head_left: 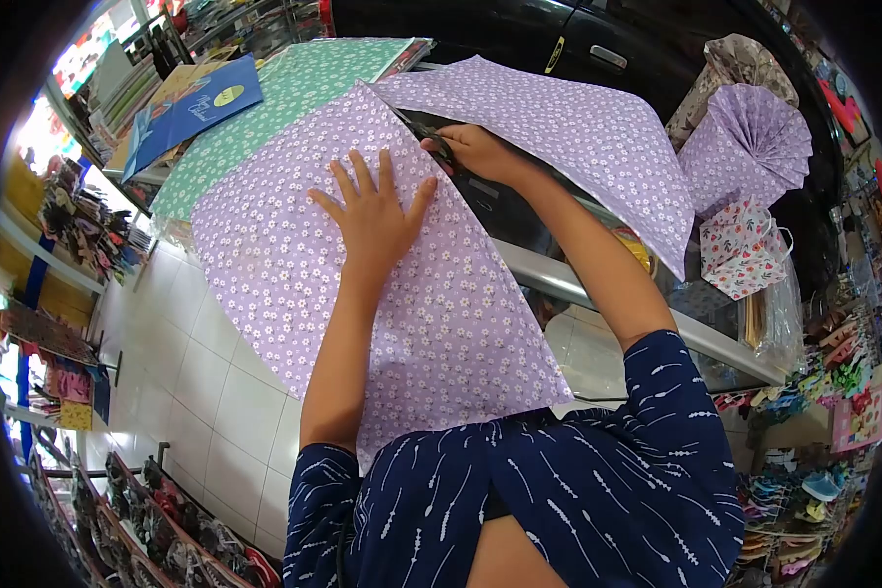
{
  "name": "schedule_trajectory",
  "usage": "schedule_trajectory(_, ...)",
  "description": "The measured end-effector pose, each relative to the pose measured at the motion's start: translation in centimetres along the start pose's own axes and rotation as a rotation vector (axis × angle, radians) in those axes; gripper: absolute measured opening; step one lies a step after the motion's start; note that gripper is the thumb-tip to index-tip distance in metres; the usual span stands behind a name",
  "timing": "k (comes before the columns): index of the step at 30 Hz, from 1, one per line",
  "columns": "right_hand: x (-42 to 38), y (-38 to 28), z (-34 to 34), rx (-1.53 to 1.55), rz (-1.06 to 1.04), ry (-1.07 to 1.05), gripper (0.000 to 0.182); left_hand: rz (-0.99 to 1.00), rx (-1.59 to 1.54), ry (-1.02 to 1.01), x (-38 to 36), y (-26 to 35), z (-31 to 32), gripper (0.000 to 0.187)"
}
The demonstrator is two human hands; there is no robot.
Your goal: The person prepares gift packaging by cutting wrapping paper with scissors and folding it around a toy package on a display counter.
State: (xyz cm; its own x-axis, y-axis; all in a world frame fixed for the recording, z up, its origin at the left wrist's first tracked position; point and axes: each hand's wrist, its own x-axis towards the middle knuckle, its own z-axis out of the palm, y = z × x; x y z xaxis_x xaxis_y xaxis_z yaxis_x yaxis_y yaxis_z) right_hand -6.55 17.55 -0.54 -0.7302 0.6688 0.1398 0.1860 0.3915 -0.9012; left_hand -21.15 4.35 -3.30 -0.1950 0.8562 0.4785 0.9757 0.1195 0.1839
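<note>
Closest to the camera, a navy short-sleeved top with white line motifs (647, 461) is seen on the wearer; beside it, white floor tiles (216, 382) are visible at left, and racks of packed footwear (181, 529) are seen at lower left, with more small goods on shelves (804, 510) at lower right. A large lilac paper sheet printed with white flowers (451, 304) is spread from the wearer's front up to a narrow far corner, partly over a glass-topped counter with metal edging (701, 345); the sheet is pressed by the left hand (374, 218), laid flat with fingers spread and nothing grasped. Beyond the sheet's right edge, a pair of dark scissors (439, 147) is gripped in the closed right hand (478, 155); how wide the blades are parted cannot be told.

Past the scissors, a second lilac floral section (568, 127) is stretched to the right, a dark gap left between the two; whether they are joined near the far corner cannot be made out. At right, a white gift bag with red prints (745, 250) is placed in front of a pleated lilac floral fan-topped package (755, 147), with a brown-and-cream patterned package (740, 73) behind; at left, a green sheet with white flowers (304, 93) is partly covered by a blue printed bag (198, 103); farthest off, a glossy black panel with a silver handle (608, 56) is seen.
</note>
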Motion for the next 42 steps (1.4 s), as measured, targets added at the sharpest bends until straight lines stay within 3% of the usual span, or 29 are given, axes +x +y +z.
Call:
schedule_trajectory(5, 0.3, -0.4, 0.6, -0.054, 0.057, 0.035, 0.037, 0.005, 0.017, 0.003, 0.0, 0.0, -0.1, 0.073)
schedule_trajectory(11, 1.6, 0.7, 0.6, -0.082, -0.05, 0.038, 0.036, 0.011, 0.018, 0.005, 0.1, -0.1, 0.0, 0.072)
schedule_trajectory(17, 1.2, 0.1, 0.1, -0.127, 0.092, 0.013, 0.035, 0.013, 0.007, 0.003, 0.0, -0.1, -0.1, 0.073)
schedule_trajectory(32, 2.5, 1.0, 0.9, 0.005, -0.125, 0.105, 0.035, 0.014, 0.003, 0.002, 0.1, -0.1, -0.2, 0.073)
schedule_trajectory(42, 3.0, -0.4, 0.0, -0.009, 0.035, 0.01, 0.034, 0.019, 0.008, 0.023, 0.2, -0.1, -0.1, 0.072)
